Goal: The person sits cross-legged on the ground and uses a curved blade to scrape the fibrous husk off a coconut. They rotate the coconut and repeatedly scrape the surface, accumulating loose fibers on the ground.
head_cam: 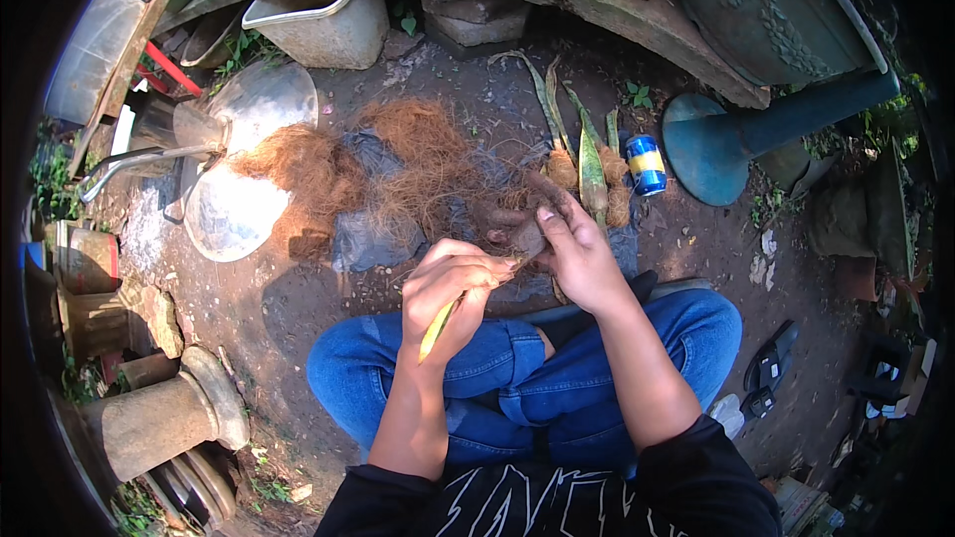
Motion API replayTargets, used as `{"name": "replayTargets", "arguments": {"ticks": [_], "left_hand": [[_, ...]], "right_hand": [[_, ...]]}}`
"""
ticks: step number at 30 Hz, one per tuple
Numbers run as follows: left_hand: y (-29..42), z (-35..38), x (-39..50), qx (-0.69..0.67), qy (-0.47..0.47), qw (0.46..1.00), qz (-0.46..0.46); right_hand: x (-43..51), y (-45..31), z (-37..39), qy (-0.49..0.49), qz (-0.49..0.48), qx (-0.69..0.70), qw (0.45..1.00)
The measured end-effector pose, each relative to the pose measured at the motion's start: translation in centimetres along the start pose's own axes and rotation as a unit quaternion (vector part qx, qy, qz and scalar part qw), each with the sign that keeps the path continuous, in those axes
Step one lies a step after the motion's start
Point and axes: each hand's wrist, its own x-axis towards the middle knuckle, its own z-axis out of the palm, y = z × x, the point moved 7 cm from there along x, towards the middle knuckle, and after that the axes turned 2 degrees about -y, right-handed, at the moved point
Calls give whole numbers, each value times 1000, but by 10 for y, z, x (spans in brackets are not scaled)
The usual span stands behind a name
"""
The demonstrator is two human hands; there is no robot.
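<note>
My left hand (451, 287) grips a snake plant leaf (439, 330), whose yellow-edged tip points back toward me below the fingers. Close by, the fingers of my right hand (578, 246) hold a dark, soil-brown root clump (528, 240); whether leaf and clump are joined is hidden by my fingers. Loose coconut fibre (418, 186) lies beyond my hands, partly on a dark plastic sheet (373, 240). Just past my right hand, several snake plant cuttings (592, 177) lie with brown fibre bundles (562, 168) around their bases.
A blue can with a yellow band (646, 165) stands right of the cuttings, near a blue-green round-based stand (705, 149). Another fibre heap (313, 179) lies beside a shiny metal disc (235, 201) at left. Planters line a concrete ledge (597, 4). Black sandals (771, 369) lie at right.
</note>
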Motion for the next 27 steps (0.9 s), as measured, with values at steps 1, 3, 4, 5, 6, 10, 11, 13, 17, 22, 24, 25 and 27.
{"name": "replayTargets", "arguments": {"ticks": [1, 3, 4, 5, 6, 10, 11, 13, 17, 22, 24, 25, 27], "left_hand": [[1, 0, 0, -1, -2, 1000, 5], [1, -1, 1, -5, -5, 1000, 13], [1, 0, 1, -5, -3, 1000, 11], [1, 0, 1, -6, 0, 1000, 8], [0, 0, 1, -9, 3, 1000, 5], [-3, -1, -1, 6, 18, 1000, -19], [-4, -3, -2, 3, 21, 999, -28], [-7, -4, -3, -1, 25, 999, -39], [-11, -3, -5, -7, 22, 999, -48], [-12, -4, -4, -44, 28, 996, -67], [-12, -4, -4, -31, 26, 997, -73], [-13, -4, -4, -41, 30, 995, -88], [-17, -4, -8, -62, 40, 989, -127]], "right_hand": [[0, 2, -2, 10, 12, 66, 998], [-1, -2, -1, -7, -15, 39, 999], [-1, -5, 0, -21, -39, 27, 999], [-2, -5, 0, -19, -41, -31, 998], [-2, -6, 0, -23, -46, -89, 995], [-1, 1, -6, 19, 7, -87, 996], [-1, -1, -2, -3, -10, -51, 999], [-2, -2, 0, -12, -14, 13, 1000], [-6, -12, 5, -20, -71, -145, 987], [-4, -2, -3, 12, 17, -16, 1000], [-4, -11, 1, -17, -46, -117, 992], [-5, -13, 4, -29, -61, -157, 985], [-5, -11, 3, -21, -36, -147, 988]]}}
